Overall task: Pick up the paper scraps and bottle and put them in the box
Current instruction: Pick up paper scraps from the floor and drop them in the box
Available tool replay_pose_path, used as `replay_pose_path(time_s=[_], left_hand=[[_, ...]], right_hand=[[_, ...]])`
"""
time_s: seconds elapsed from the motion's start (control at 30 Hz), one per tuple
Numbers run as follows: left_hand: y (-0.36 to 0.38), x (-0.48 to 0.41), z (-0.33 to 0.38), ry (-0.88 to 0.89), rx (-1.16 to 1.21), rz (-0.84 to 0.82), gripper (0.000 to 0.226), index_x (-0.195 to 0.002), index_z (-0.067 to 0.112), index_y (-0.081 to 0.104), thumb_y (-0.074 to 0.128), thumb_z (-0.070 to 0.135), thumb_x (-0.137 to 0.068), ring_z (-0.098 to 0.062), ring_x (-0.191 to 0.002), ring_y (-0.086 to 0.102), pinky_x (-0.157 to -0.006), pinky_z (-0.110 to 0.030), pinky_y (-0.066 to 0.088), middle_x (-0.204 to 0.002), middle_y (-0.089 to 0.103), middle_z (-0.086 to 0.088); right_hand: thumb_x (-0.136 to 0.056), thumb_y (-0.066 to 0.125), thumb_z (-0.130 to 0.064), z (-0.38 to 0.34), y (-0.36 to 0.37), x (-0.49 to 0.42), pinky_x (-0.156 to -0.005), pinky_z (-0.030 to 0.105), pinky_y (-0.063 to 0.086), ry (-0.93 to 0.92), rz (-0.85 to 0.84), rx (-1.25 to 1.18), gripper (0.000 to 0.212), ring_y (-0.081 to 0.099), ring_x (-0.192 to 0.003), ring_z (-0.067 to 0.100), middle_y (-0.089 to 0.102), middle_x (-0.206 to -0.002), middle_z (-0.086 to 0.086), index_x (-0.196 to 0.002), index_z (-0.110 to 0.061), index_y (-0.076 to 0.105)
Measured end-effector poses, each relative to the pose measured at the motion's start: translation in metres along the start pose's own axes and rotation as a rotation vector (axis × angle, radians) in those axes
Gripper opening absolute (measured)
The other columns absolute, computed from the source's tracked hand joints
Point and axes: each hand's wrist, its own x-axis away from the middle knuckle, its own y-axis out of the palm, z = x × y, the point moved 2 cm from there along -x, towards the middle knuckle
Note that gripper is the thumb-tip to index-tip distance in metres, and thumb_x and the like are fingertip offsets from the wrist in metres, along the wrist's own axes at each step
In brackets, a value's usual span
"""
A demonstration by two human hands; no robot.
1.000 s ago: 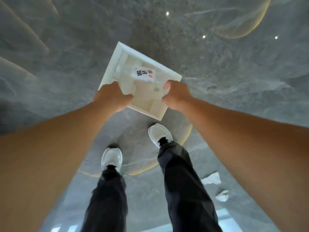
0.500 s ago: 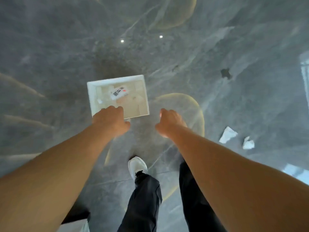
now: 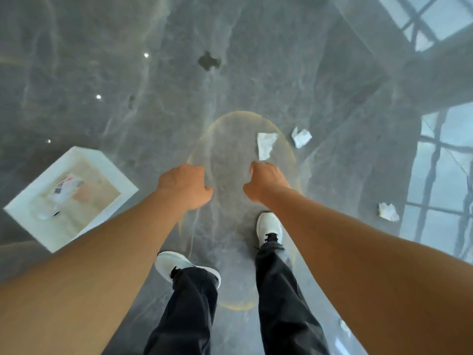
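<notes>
A white box (image 3: 110, 163) sits on the grey floor at the left, apart from both hands. Inside it lies a clear bottle (image 3: 64, 188) with a white label, among pale scraps. Three white paper scraps lie on the floor: one (image 3: 265, 148) just beyond my right hand, one (image 3: 302, 137) a little further right, one (image 3: 388, 212) at the far right. My left hand (image 3: 183, 185) and my right hand (image 3: 266, 180) hang over the floor with fingers curled and nothing in them.
Polished grey marble floor with a tan oval ring inlay (image 3: 291, 155) under my hands. My white shoes (image 3: 268, 226) and dark trousers are below. A dark blotch (image 3: 208, 61) marks the floor ahead. Window reflections (image 3: 440, 160) lie on the right.
Both hands let go of the box, which now rests on the floor at the left. My view swung right, so the paper scraps moved toward the centre, near my right hand.
</notes>
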Motion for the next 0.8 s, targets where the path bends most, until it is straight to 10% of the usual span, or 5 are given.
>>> replay_pose_path(time_s=[0.4, 0.8], left_hand=[[0.021, -0.045, 0.229, 0.067, 0.001, -0.230, 0.033, -0.111, 0.016, 0.054, 0.052, 0.037, -0.086, -0.031, -0.105, 0.058, -0.074, -0.036, 0.041, -0.117, 0.059, -0.008], [0.160, -0.300, 0.227, 0.043, -0.009, 0.079, 0.087, -0.142, 0.038, 0.018, 0.068, 0.023, -0.073, -0.039, -0.120, 0.036, -0.076, -0.043, 0.043, -0.150, 0.015, -0.008]], right_hand=[[-0.079, 0.056, -0.019, 0.213, -0.073, -0.041, -0.088, 0.041, 0.051, 0.161, -0.008, -0.073, 0.040, 0.052, -0.112, 0.034, 0.050, -0.122, 0.011, -0.118, -0.017, 0.050], [-0.074, 0.060, -0.011, 0.230, 0.021, -0.328, -0.086, 0.045, 0.048, 0.051, 0.167, -0.097, 0.067, 0.035, -0.121, 0.040, 0.032, -0.136, 0.010, -0.133, -0.035, 0.037]])
